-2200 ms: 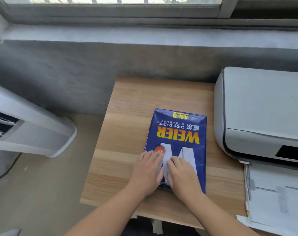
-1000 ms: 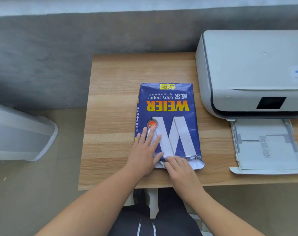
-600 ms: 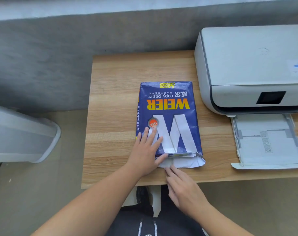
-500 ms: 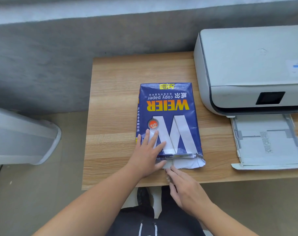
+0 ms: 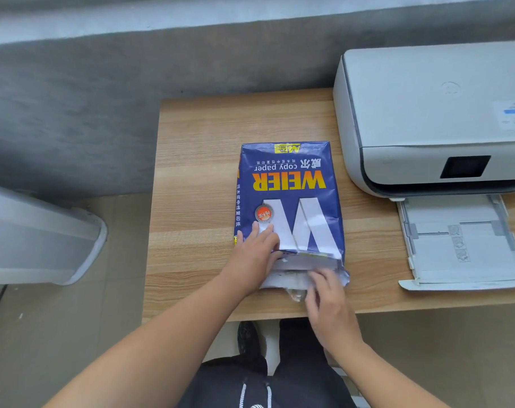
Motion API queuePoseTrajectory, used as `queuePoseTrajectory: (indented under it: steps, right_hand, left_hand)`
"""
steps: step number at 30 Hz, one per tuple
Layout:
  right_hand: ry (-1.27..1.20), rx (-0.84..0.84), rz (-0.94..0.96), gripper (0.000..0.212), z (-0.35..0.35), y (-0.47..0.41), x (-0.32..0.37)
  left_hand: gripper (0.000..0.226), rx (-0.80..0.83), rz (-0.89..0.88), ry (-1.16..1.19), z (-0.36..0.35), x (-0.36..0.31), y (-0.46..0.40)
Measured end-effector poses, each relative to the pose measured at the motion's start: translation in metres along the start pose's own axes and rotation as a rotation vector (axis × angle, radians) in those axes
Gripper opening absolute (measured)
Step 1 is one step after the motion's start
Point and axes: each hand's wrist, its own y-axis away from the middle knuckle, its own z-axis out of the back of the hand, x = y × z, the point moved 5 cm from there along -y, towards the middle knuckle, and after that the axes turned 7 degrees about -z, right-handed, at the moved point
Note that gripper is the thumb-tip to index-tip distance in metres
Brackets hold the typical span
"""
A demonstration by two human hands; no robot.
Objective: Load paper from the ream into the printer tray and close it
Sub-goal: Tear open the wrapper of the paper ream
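Ream: long axis up-frame, torn mouth at my hands; left hand flat on it, right hand loosely open at the wrapper, holding nothing; tray lies right.

Glossy blue ream wrapper on matt wood-grain desk; beside it, smooth matt plastic printer.

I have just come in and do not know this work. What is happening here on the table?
A person is getting paper out of a blue ream on the wooden table. The left hand lies flat on the wrapper, and the right hand is at its torn near end, where white sheets show. The printer stands to the right with its tray pulled out. No paper from the ream has been moved there yet.
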Motion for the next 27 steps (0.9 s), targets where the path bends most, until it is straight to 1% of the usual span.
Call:
queuePoseTrajectory:
  steps: [2,3,6,8,10,12,19,27]
  right_hand:
    - [0.086,-0.073,-0.161,0.035,0.007,-0.009,-0.004]
    - [0.145,-0.094,-0.208,0.035,0.009,-0.013,-0.004]
    - [0.235,-0.114,-0.270,0.026,0.009,-0.020,-0.001]
    - [0.173,-0.158,-0.338,0.023,0.009,-0.024,0.002]
    - [0.083,-0.226,-0.427,0.027,0.011,-0.029,0.004]
    - [0.041,-0.260,-0.498,0.032,0.011,-0.031,0.006]
    - [-0.030,-0.297,-0.595,0.035,0.011,-0.035,0.004]
    - [-0.072,-0.314,-0.642,0.035,0.012,-0.036,0.005]
  left_hand:
    - [0.020,0.017,-0.006,-0.058,-0.001,-0.001,0.000]
    - [0.021,0.023,-0.010,-0.095,-0.002,-0.001,0.001]
    - [0.023,0.034,-0.016,-0.172,-0.006,-0.005,0.001]
    - [0.025,0.036,-0.014,-0.213,-0.009,-0.006,0.001]
    - [0.026,0.039,-0.002,-0.224,-0.009,-0.007,0.001]
    - [0.027,0.049,0.006,-0.232,-0.008,-0.008,0.002]
    - [0.027,0.020,0.002,-0.206,-0.007,-0.010,0.003]
    - [0.025,0.013,0.004,-0.234,-0.012,-0.008,0.003]
